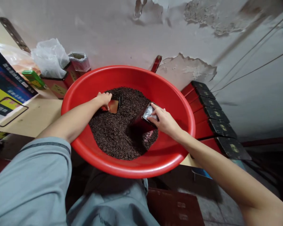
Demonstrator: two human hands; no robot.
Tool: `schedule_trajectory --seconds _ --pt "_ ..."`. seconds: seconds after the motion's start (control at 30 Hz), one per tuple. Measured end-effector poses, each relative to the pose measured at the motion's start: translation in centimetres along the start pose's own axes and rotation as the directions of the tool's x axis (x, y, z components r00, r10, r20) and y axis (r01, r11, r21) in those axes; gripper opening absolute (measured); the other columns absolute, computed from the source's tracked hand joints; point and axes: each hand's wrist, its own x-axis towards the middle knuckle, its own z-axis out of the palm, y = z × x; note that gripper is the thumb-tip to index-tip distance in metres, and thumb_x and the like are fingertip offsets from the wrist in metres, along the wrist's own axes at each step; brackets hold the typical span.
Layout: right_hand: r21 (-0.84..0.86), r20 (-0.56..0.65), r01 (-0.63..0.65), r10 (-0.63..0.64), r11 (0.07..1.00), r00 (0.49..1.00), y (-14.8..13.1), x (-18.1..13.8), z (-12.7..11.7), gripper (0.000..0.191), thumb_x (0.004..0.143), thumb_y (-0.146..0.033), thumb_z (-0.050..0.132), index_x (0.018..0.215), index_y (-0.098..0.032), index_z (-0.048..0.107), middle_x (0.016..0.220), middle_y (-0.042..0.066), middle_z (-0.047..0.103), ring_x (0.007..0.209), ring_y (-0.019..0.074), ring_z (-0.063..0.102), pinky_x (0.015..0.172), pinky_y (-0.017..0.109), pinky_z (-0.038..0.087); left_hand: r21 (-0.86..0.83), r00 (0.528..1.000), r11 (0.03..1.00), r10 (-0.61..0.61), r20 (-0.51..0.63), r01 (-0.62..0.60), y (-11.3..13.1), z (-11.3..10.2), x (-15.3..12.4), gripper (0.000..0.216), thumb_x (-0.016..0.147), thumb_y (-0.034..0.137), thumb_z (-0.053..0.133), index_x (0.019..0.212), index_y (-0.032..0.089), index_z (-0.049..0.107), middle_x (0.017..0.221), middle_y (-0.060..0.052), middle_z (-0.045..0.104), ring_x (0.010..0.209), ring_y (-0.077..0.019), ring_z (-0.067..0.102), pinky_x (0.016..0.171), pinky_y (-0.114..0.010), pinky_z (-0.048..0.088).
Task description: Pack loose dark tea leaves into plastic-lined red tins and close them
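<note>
- Peeling wall (103, 37) behind red basin (128, 173).
- Dark shreds (118, 135) inside.
- Tin (140, 121) toward basin's right rim; right hand (164, 121) pinches its plastic liner (148, 111), apparently arranging it; next calls for steadying the tin.
- Left hand (104, 99) at shiny piece (113, 106), grip unclear.

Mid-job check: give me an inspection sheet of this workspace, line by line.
Surface: pale tabletop, visible beside the red basin.
Job's things: dark granules in the basin; dark red tin tilted there, clear plastic at its opening; copper-coloured piece, lid or scoop unclear.
Clutter: plastic bag, green packet and printed carton at left; red boxes with dark lids lined up at right.
Hands: left hand holds the copper-coloured piece; right hand at the tin's opening.
Cables: thin wires along the wall.
Surroundings: wall peeling.
</note>
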Motion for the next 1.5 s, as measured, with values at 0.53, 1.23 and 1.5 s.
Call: schedule_trajectory --seconds 0.53,1.23,1.5 --pt "-0.295 0.079 0.131 -0.113 0.946 0.99 -6.1 -6.8 -1.6 0.042 0.104 -0.018 0.05 0.14 0.001 0.064 0.139 0.027 0.066 0.122 0.0361 0.064 0.11 0.053 0.051 0.227 0.865 0.961 0.245 -0.438 -0.157 -2.1 -5.5 -1.3 0.034 0.093 0.008 0.054 0.118 0.021 0.072 0.118 -0.014 0.079 0.121 -0.0341 0.068 0.094 -0.049 0.057" --pt "0.155 0.141 0.073 -0.095 0.985 0.985 -4.1 -7.6 -3.6 0.066 0.097 -0.032 0.075 0.151 -0.003 0.053 0.141 0.029 0.067 0.133 0.0356 0.066 0.106 0.047 0.057 -0.014 0.47 0.471 0.877 -0.1 -0.882 12.3 -10.6 -5.5 0.092 0.087 0.027 0.076 0.169 0.025 0.034 0.179 -0.016 0.015 0.166 -0.0386 0.011 0.131 -0.064 0.024" --pt "0.175 0.064 0.088 -0.101 0.981 0.993 -4.3 -7.8 -3.4 0.038 0.099 -0.033 0.073 0.126 -0.007 0.072 0.129 0.021 0.074 0.125 0.0321 0.07 0.095 0.043 0.06 0.06 0.579 0.581 0.814 -0.045 -0.812 16.6 -11.4 -4.6 0.078 0.065 0.063 0.093 0.118 0.018 0.056 0.171 -0.035 0.026 0.161 -0.0511 0.022 0.122 -0.081 0.021"
